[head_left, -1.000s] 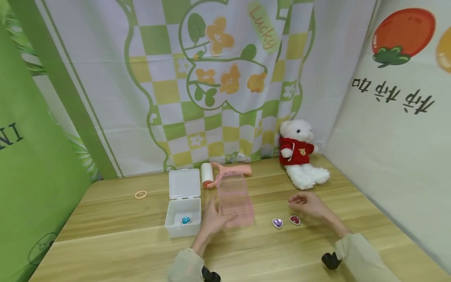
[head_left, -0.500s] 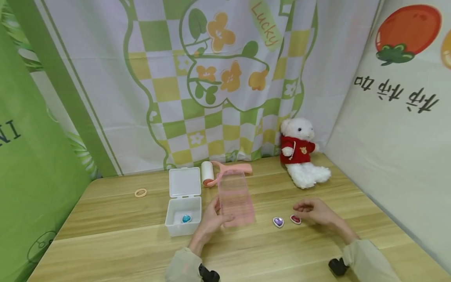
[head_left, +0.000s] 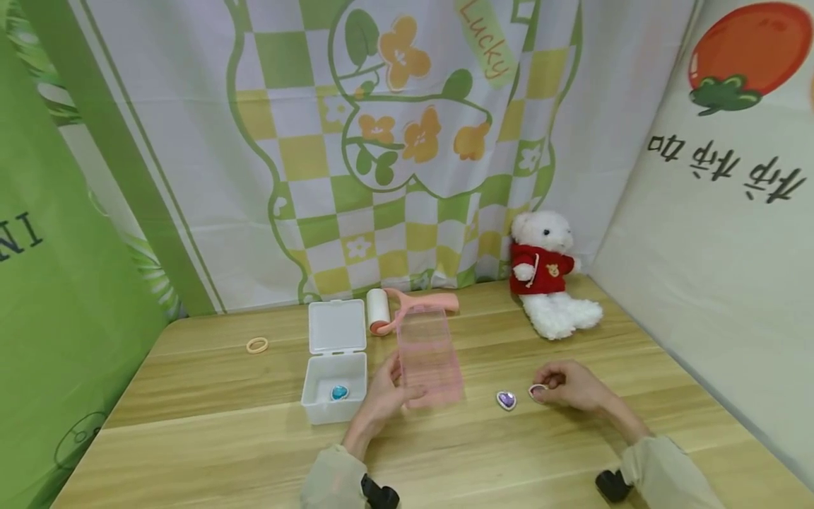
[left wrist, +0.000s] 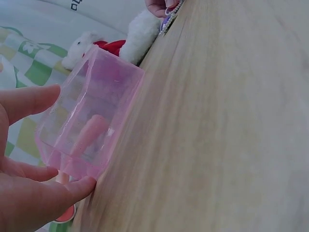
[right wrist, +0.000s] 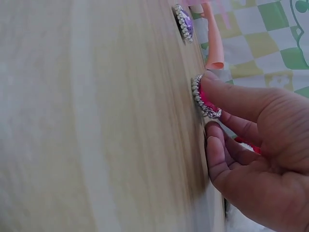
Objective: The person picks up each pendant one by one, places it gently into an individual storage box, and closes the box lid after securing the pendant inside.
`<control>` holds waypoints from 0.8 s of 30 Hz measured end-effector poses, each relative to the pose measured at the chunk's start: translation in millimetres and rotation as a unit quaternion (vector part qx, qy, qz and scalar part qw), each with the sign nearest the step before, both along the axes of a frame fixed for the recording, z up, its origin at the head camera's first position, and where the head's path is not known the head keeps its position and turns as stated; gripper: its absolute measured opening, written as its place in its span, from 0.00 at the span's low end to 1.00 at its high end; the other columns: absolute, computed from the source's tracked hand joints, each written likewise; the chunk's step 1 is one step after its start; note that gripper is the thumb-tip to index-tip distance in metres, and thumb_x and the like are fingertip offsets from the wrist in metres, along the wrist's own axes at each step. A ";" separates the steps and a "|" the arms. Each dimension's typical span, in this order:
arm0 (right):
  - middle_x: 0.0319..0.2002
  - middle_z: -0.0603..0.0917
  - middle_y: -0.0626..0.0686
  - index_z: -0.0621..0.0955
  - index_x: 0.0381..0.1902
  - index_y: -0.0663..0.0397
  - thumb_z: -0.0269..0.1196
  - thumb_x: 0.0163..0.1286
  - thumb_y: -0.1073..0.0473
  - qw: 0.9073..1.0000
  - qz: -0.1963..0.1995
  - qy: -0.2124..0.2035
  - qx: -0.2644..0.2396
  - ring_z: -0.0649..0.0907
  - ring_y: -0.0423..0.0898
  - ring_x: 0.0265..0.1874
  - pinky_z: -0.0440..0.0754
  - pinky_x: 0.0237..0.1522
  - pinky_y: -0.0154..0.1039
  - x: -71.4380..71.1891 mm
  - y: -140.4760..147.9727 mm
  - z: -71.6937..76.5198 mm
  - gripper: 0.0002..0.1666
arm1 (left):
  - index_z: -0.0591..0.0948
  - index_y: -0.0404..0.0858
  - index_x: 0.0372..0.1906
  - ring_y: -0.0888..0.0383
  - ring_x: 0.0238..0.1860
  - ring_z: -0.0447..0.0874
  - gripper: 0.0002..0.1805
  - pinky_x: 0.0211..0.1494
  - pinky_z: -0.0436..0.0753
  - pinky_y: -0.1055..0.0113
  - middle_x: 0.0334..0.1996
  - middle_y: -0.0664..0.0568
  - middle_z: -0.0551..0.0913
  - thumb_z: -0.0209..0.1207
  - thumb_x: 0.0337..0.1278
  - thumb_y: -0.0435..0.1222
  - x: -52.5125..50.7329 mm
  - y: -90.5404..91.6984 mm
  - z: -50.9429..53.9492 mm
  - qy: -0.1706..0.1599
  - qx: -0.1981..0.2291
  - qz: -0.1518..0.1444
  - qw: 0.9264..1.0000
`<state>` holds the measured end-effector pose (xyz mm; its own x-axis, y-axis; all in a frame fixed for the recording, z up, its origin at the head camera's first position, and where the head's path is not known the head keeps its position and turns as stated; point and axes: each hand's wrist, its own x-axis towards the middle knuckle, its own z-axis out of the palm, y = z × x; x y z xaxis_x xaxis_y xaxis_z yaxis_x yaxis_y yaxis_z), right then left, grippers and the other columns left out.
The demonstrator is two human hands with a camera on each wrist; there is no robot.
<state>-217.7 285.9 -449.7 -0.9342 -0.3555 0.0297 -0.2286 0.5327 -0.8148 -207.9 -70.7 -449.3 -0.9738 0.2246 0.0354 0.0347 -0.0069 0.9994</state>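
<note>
My right hand [head_left: 575, 385] pinches a red heart-shaped gem [right wrist: 208, 102] with a beaded silver rim, at tabletop level; the thumb covers part of its face. Just left of it lies a purple heart-shaped gem [head_left: 506, 401]. My left hand [head_left: 384, 389] holds the near left side of a translucent pink plastic box [head_left: 432, 353], thumb and fingers spread around its end, as the left wrist view also shows on the pink box [left wrist: 104, 104]. Left of that hand stands a white lidded box [head_left: 333, 410], lid up, with a blue gem [head_left: 340, 392] inside.
A lint roller [head_left: 413, 304] with a peach handle lies behind the pink box. At the back right sits a white plush bear [head_left: 543, 276] in a red top. A pale orange ring [head_left: 257, 346] lies at the left. Curtains enclose the wooden table [head_left: 254, 452].
My right hand has come down onto the red gem and now pinches it, tilting it. My left hand stays at the pink box. The head view has shifted slightly.
</note>
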 end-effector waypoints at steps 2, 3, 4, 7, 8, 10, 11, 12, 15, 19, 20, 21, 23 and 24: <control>0.27 0.77 0.51 0.81 0.34 0.65 0.71 0.55 0.63 1.000 0.004 0.004 -0.007 0.74 0.38 0.27 0.74 0.28 0.30 0.5 0.3 0.1 0.13 | 0.52 0.26 0.72 0.34 0.66 0.60 0.50 0.66 0.65 0.44 0.66 0.30 0.62 0.67 0.44 0.24 0.4 0.1 0.5 -0.003 -0.002 0.003 1.000; 0.26 0.76 0.50 0.80 0.34 0.66 0.71 0.56 0.63 1.000 0.006 0.004 -0.010 0.74 0.37 0.26 0.74 0.28 0.30 0.8 0.6 0.0 0.13 | 0.51 0.26 0.72 0.34 0.66 0.60 0.50 0.66 0.64 0.44 0.67 0.30 0.62 0.66 0.45 0.24 0.6 0.1 0.8 -0.004 -0.001 0.002 1.000; 0.26 0.76 0.50 0.80 0.34 0.66 0.71 0.56 0.64 1.000 0.007 0.006 -0.014 0.74 0.37 0.26 0.74 0.27 0.30 1.3 0.8 0.2 0.13 | 0.51 0.26 0.72 0.33 0.66 0.59 0.50 0.66 0.64 0.44 0.67 0.30 0.61 0.66 0.45 0.24 0.3 0.1 0.5 -0.004 -0.001 0.002 1.000; 0.27 0.77 0.51 0.78 0.35 0.68 0.70 0.58 0.65 1.000 0.010 0.004 -0.025 0.75 0.37 0.27 0.74 0.27 0.30 2.9 0.8 0.7 0.13 | 0.50 0.25 0.72 0.33 0.65 0.61 0.50 0.65 0.66 0.44 0.66 0.30 0.62 0.66 0.45 0.23 0.0 0.5 0.6 -0.003 0.003 -0.001 1.000; 0.28 0.78 0.51 0.78 0.36 0.68 0.69 0.58 0.65 1.000 0.008 0.000 -0.029 0.75 0.37 0.28 0.75 0.27 0.31 3.5 0.5 1.0 0.13 | 0.50 0.25 0.72 0.33 0.65 0.61 0.50 0.65 0.66 0.44 0.66 0.30 0.62 0.66 0.45 0.23 0.1 0.6 0.8 -0.004 0.004 -0.001 1.000; 0.30 0.80 0.54 0.77 0.38 0.69 0.68 0.60 0.66 0.999 0.006 -0.002 -0.034 0.77 0.37 0.29 0.76 0.28 0.31 4.4 -0.1 1.8 0.13 | 0.50 0.26 0.72 0.34 0.65 0.61 0.50 0.64 0.66 0.44 0.66 0.30 0.62 0.65 0.45 0.23 0.0 0.9 1.3 -0.003 0.006 -0.002 1.000; 0.31 0.81 0.55 0.77 0.39 0.70 0.67 0.61 0.66 0.999 0.004 -0.002 -0.035 0.77 0.37 0.29 0.77 0.29 0.31 4.9 -0.5 2.4 0.13 | 0.50 0.26 0.72 0.34 0.65 0.61 0.50 0.64 0.66 0.44 0.66 0.30 0.62 0.65 0.45 0.23 0.1 1.0 1.6 -0.003 0.006 -0.002 1.000; 0.32 0.81 0.56 0.77 0.39 0.70 0.67 0.61 0.66 0.999 0.002 0.000 -0.035 0.78 0.37 0.30 0.77 0.29 0.31 5.2 -0.9 2.9 0.13 | 0.50 0.26 0.72 0.34 0.65 0.61 0.49 0.65 0.66 0.44 0.66 0.30 0.62 0.65 0.45 0.23 0.3 1.0 2.0 -0.004 0.007 -0.002 1.000; 0.33 0.82 0.57 0.77 0.40 0.70 0.67 0.61 0.67 0.999 -0.008 0.004 -0.031 0.79 0.37 0.30 0.78 0.30 0.32 5.9 -2.2 5.0 0.13 | 0.51 0.26 0.72 0.34 0.66 0.60 0.49 0.65 0.65 0.44 0.66 0.30 0.62 0.65 0.45 0.23 1.0 0.8 2.9 -0.005 0.009 -0.003 1.000; 0.35 0.83 0.57 0.77 0.42 0.70 0.67 0.61 0.66 0.999 -0.030 0.000 -0.034 0.80 0.39 0.33 0.80 0.33 0.33 5.8 -5.8 10.8 0.14 | 0.52 0.26 0.72 0.34 0.66 0.59 0.49 0.67 0.62 0.43 0.66 0.30 0.62 0.66 0.44 0.23 1.4 0.0 2.5 -0.004 0.007 0.001 1.000; 0.36 0.83 0.58 0.77 0.43 0.71 0.66 0.62 0.65 0.999 -0.037 -0.002 -0.038 0.81 0.40 0.33 0.81 0.34 0.33 5.7 -7.4 12.8 0.15 | 0.53 0.26 0.72 0.34 0.67 0.58 0.49 0.68 0.61 0.43 0.67 0.30 0.61 0.66 0.44 0.23 1.4 -0.1 2.2 -0.003 0.004 0.004 1.000; 0.36 0.83 0.58 0.77 0.43 0.71 0.67 0.62 0.65 0.998 -0.044 -0.004 -0.042 0.81 0.41 0.34 0.81 0.35 0.34 5.4 -9.3 15.1 0.16 | 0.53 0.26 0.72 0.34 0.67 0.58 0.49 0.68 0.60 0.43 0.67 0.30 0.61 0.66 0.44 0.23 1.3 -0.1 1.9 -0.003 0.002 0.004 1.000; 0.37 0.83 0.58 0.77 0.44 0.71 0.67 0.62 0.64 0.998 -0.050 -0.002 -0.047 0.81 0.43 0.35 0.81 0.36 0.34 4.3 -13.7 19.9 0.17 | 0.53 0.26 0.72 0.33 0.67 0.57 0.49 0.68 0.60 0.43 0.67 0.30 0.61 0.66 0.44 0.24 1.0 0.0 1.6 -0.003 0.002 0.005 1.000; 0.37 0.84 0.58 0.77 0.45 0.72 0.67 0.62 0.63 0.997 -0.054 -0.002 -0.049 0.82 0.43 0.35 0.81 0.37 0.34 3.6 -16.1 22.3 0.18 | 0.53 0.26 0.72 0.33 0.67 0.57 0.48 0.68 0.60 0.43 0.67 0.30 0.61 0.66 0.44 0.23 0.8 0.1 1.5 -0.004 0.003 0.004 1.000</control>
